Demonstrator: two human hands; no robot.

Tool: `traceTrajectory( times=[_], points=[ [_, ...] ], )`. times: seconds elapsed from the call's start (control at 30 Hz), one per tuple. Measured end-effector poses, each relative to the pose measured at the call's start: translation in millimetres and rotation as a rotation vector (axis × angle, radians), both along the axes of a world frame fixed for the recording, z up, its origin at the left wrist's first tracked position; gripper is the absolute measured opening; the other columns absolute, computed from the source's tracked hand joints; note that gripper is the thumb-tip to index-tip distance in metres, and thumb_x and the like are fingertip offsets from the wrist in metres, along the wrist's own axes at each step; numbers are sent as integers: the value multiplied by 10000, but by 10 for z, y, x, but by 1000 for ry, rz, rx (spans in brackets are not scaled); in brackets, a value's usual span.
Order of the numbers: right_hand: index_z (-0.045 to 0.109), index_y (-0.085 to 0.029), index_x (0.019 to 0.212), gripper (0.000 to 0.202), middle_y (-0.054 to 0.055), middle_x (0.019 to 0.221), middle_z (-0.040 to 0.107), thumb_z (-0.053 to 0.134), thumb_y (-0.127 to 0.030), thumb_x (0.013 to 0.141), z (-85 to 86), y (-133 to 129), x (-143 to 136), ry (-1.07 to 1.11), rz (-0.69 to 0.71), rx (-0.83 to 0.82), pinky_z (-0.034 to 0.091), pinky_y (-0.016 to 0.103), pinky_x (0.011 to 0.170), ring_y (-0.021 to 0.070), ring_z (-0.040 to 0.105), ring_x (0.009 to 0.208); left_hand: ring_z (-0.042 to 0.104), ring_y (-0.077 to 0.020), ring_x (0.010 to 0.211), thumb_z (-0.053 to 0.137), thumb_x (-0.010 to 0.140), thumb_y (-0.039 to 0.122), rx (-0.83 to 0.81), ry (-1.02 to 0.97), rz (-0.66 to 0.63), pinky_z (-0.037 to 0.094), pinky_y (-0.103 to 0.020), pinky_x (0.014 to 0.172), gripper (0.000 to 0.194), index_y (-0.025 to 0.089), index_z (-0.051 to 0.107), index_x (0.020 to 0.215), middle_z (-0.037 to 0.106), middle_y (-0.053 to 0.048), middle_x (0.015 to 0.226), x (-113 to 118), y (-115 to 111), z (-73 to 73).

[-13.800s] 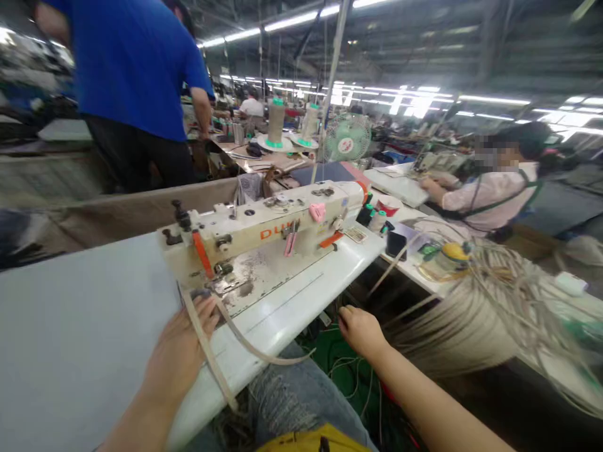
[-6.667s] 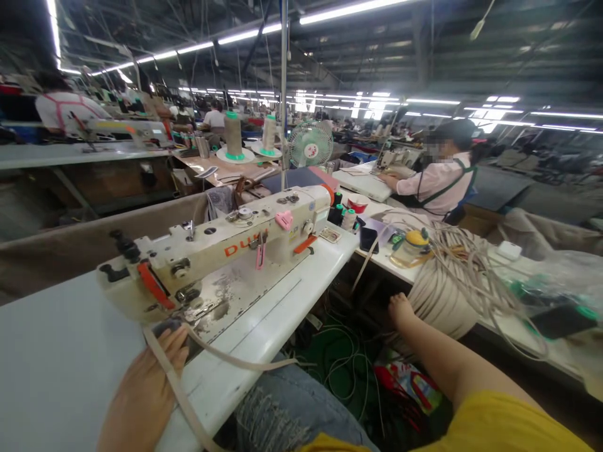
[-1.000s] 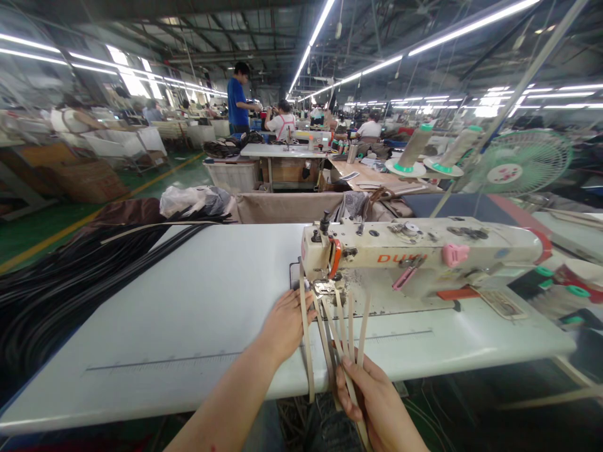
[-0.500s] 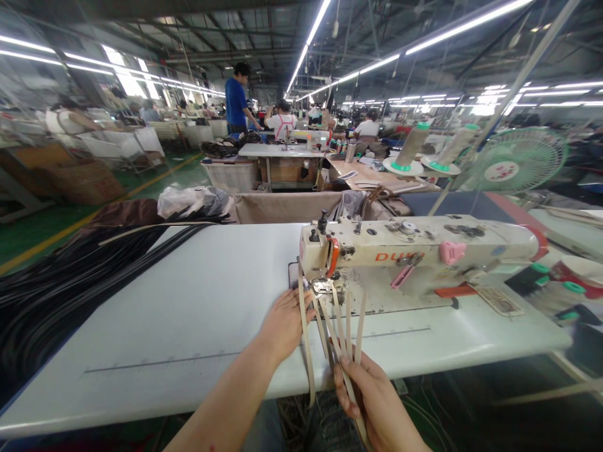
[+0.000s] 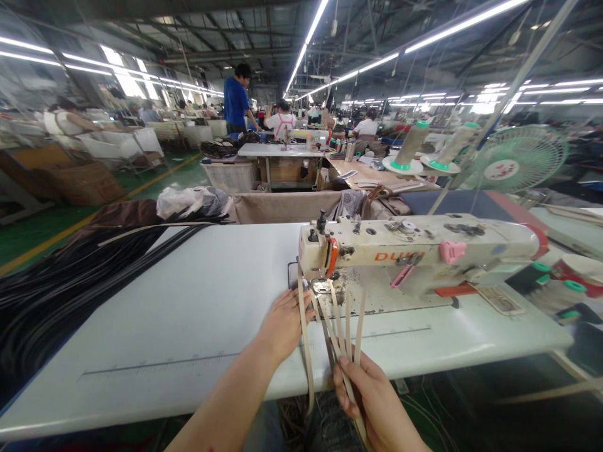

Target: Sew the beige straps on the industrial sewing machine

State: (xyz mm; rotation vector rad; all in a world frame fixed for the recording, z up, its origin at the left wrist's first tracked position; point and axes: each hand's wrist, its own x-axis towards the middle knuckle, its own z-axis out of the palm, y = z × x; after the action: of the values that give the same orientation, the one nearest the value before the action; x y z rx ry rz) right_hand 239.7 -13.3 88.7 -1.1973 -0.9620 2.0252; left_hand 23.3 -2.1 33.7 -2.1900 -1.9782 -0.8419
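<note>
Several narrow beige strips (image 5: 347, 320) fan out from my right hand (image 5: 365, 389), which is closed round them at the table's front edge. My left hand (image 5: 285, 320) lies palm down beside the needle area of the sewing machine (image 5: 414, 254), its fingers stretched and close together. One long beige strip (image 5: 305, 339) hangs from the machine head, passes over the fingers of my left hand and drops past the table edge. What lies under my left fingertips is hidden.
Long black strips (image 5: 56, 289) are heaped along the left side of the white table (image 5: 198, 301). Thread cones (image 5: 412, 147) and a green fan (image 5: 518, 160) stand behind the machine at the right. A person in blue (image 5: 235, 103) stands farther off.
</note>
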Motion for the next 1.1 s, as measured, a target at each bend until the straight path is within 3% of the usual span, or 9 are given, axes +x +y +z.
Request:
traceTrajectory(
  times=[0.27, 0.47, 0.83, 1.1],
  points=[
    [634, -172, 802, 486, -17, 619, 648, 884, -567, 671, -27, 5, -10, -1, 10, -1, 249, 160, 360, 68, 496, 426, 616, -261, 1346, 486, 1079, 306, -24, 5, -3, 483, -498, 1157, 341, 199, 606, 1381, 663, -119, 1435, 9, 1, 40],
    [658, -163, 1002, 518, -18, 635, 667, 870, -526, 699, -34, 20, -40, 27, 23, -4, 273, 168, 352, 81, 506, 423, 610, -274, 1354, 479, 1082, 319, -22, 11, -8, 491, -513, 1148, 352, 184, 604, 1382, 660, -129, 1437, 4, 11, 16],
    [609, -175, 736, 432, -20, 590, 641, 841, -539, 706, -71, 95, -147, -5, 59, -1, 297, 169, 346, 78, 518, 403, 588, -276, 1377, 457, 1092, 354, 0, 18, 3, 466, -523, 1172, 372, 216, 584, 1413, 649, -113, 1454, -24, 33, -72],
    [597, -172, 728, 456, -27, 585, 636, 872, -526, 637, -54, 151, -260, 28, 22, -30, 277, 172, 359, 74, 515, 411, 623, -276, 1334, 451, 1084, 289, -13, -16, -31, 482, -543, 1167, 333, 213, 629, 1355, 691, -99, 1397, -34, 13, -24]
  ],
)
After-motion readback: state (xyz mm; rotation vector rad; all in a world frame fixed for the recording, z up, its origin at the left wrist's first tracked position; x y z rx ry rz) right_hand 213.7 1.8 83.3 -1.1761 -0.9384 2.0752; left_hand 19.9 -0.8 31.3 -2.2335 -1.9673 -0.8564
